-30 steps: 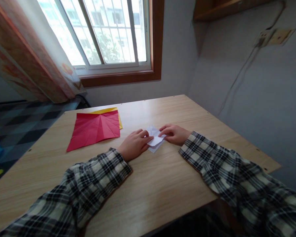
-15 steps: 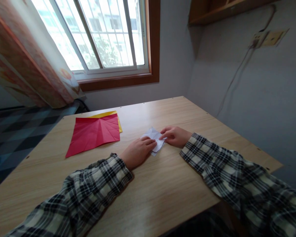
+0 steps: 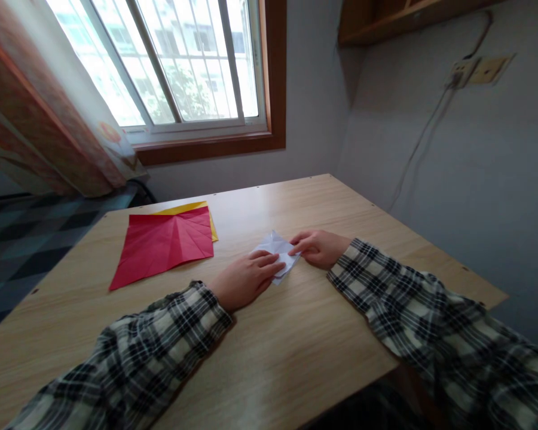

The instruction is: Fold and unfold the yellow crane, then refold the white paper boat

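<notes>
A small folded piece of white paper (image 3: pixel 273 242) lies on the wooden table between my hands, its corners pointing outward and crease lines showing. My left hand (image 3: pixel 242 279) rests over its left and lower part, fingers stretched out and pressed down on it. At the right corner, my right hand (image 3: pixel 321 248) has its thumb and index finger closed on the paper's edge, the other fingers curled under. Part of the paper is hidden beneath the left fingers.
A creased red sheet of paper (image 3: pixel 161 243) lies on the table (image 3: pixel 269 358) to the left, over a yellow sheet (image 3: pixel 214 230). Beyond the table are a window (image 3: pixel 192 71), a curtain (image 3: pixel 49 101) and a wall socket with a cord (image 3: pixel 424 131).
The whole view has shifted slightly, so the table and sheets appear a little further left. Both hands stay on the white paper with hardly any change in the fingers.
</notes>
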### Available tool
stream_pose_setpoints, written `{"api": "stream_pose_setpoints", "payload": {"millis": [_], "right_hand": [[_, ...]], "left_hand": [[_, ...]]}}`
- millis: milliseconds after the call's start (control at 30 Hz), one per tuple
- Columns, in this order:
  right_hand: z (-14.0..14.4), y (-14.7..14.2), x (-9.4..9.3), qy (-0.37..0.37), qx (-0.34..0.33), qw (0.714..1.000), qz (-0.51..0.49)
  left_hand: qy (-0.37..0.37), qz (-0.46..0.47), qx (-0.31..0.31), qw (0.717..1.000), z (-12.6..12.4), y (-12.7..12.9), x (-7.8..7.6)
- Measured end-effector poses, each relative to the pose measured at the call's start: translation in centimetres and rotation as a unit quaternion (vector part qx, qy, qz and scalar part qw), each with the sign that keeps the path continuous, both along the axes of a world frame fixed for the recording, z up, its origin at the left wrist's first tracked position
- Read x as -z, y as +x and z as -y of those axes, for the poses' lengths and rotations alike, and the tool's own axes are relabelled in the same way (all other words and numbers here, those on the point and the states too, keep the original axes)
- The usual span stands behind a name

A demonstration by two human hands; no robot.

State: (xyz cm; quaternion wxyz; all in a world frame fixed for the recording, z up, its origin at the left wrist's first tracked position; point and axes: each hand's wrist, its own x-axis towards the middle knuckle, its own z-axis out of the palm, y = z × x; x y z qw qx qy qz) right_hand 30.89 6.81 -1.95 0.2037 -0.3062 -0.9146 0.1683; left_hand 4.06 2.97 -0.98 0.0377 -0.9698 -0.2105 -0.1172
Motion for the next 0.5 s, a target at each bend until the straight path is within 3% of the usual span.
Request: {"api": "stream_pose_setpoints", "payload": {"millis": [500], "right_hand": [[0.7,0.1,-1.6,0.005,0.055,0.997,0.058]], "left_hand": [[0.004,0.0,-0.005,1.0,0.3,0.1,0.0]]}}
